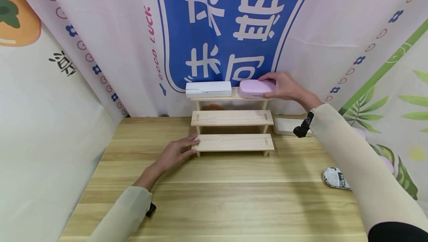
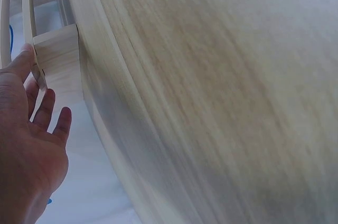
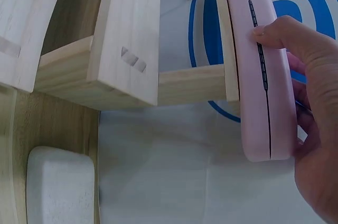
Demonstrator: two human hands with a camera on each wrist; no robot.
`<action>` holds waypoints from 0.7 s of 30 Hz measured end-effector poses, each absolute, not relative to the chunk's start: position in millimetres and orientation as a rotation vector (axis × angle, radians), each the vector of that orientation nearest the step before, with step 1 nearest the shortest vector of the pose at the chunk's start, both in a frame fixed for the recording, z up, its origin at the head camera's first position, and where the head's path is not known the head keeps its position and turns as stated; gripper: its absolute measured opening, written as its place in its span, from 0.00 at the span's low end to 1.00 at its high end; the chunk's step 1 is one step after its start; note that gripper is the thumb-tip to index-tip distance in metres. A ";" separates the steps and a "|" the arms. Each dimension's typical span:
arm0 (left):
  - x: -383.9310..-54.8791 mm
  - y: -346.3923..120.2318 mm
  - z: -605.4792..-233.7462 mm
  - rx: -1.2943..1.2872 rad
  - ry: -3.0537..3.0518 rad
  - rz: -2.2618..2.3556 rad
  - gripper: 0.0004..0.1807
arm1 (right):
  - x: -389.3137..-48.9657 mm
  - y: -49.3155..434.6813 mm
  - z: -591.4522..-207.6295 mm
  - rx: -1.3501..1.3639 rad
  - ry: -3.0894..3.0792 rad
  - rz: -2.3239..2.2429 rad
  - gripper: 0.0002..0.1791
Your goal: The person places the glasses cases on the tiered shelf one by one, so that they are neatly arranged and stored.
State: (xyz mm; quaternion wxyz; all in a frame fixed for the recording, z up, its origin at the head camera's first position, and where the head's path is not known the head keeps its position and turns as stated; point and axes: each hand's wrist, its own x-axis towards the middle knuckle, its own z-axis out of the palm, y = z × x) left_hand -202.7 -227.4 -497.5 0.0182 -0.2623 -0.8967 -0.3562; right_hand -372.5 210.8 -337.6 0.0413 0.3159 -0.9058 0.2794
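Observation:
A three-step wooden rack (image 1: 232, 117) stands at the back of the table. My right hand (image 1: 285, 86) grips a pink glasses case (image 1: 255, 88) by its right end, at the right side of the top step. In the right wrist view, the thumb lies by the hinge of the closed case (image 3: 253, 118), and the other fingers are partly hidden behind it. A white oblong case (image 1: 208, 90) occupies the left of that step. At the lowest step's left end, my left hand (image 1: 174, 154) holds the board between thumb and fingers.
Right of the rack lies a whitish rounded case (image 1: 285, 126), partly behind the right wrist. A newspaper-print case (image 1: 336, 178) is partly covered by the right sleeve. A printed curtain (image 1: 307, 41) hangs behind the wooden table (image 1: 214, 201).

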 end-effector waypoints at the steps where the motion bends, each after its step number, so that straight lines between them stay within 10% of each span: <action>1: -202.8 -227.4 -497.7 -0.816 -2.782 -1.105 0.22 | -373.0 209.7 -337.3 0.974 -2.768 0.855 0.31; 21: -200.7 -227.1 -495.9 -0.820 -2.776 -1.112 0.22 | -384.7 191.1 -336.9 1.084 -2.750 0.860 0.31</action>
